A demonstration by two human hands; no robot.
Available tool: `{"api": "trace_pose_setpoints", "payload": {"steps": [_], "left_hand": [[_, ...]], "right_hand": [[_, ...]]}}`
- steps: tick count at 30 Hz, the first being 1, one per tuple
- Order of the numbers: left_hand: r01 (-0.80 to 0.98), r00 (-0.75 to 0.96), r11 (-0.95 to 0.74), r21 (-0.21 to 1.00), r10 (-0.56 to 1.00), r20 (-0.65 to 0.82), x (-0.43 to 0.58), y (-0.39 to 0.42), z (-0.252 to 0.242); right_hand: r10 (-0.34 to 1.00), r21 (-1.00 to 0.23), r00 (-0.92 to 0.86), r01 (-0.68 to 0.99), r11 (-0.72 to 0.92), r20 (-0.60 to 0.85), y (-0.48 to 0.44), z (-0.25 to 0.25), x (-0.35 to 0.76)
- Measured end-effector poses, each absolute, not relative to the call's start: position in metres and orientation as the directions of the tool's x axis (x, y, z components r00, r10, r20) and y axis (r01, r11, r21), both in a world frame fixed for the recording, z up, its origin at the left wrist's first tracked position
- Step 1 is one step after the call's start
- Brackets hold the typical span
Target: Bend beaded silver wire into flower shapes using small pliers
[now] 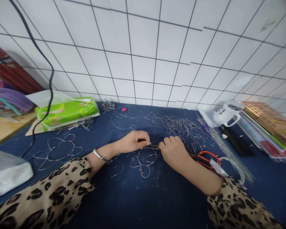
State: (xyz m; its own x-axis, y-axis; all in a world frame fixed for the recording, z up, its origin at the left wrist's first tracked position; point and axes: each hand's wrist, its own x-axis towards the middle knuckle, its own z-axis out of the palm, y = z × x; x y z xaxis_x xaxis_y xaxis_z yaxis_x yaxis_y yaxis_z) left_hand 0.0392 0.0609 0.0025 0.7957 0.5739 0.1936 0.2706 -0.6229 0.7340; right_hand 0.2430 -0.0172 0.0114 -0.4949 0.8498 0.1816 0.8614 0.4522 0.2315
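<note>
My left hand (135, 141) is closed in a pinch on a silver wire flower (143, 163) strung with small pink beads. The wire loops hang below the fingertips, over the blue cloth. My right hand (173, 151) is wrapped around a pair of pliers (154, 147). Their dark jaws point left and meet the wire near my left fingertips; the grip is mostly hidden by the hand. To the left of my left wrist lies a larger beaded wire flower (62, 151). Orange-handled scissors (209, 159) lie beside my right forearm.
Tangled wire pieces (181, 125) cover the cloth behind my right hand. Straight wires (233, 156) and a white mug (230, 113) are at right, near stacked books (271, 127). A green tissue pack (66, 113) and a black cable (51, 76) are at left. A tiled wall (143, 41) rises behind.
</note>
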Motion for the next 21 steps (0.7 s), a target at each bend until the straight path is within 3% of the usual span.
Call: {"api": "trace_pose_setpoints", "payload": {"steps": [21], "left_hand": [[0.213, 0.819, -0.762, 0.611, 0.48, 0.313, 0.0402, 0.058, 0.0024]], "right_hand": [[0.855, 0.206, -0.499, 0.859, 0.468, 0.14, -0.0163, 0.0127, 0.2449]]}}
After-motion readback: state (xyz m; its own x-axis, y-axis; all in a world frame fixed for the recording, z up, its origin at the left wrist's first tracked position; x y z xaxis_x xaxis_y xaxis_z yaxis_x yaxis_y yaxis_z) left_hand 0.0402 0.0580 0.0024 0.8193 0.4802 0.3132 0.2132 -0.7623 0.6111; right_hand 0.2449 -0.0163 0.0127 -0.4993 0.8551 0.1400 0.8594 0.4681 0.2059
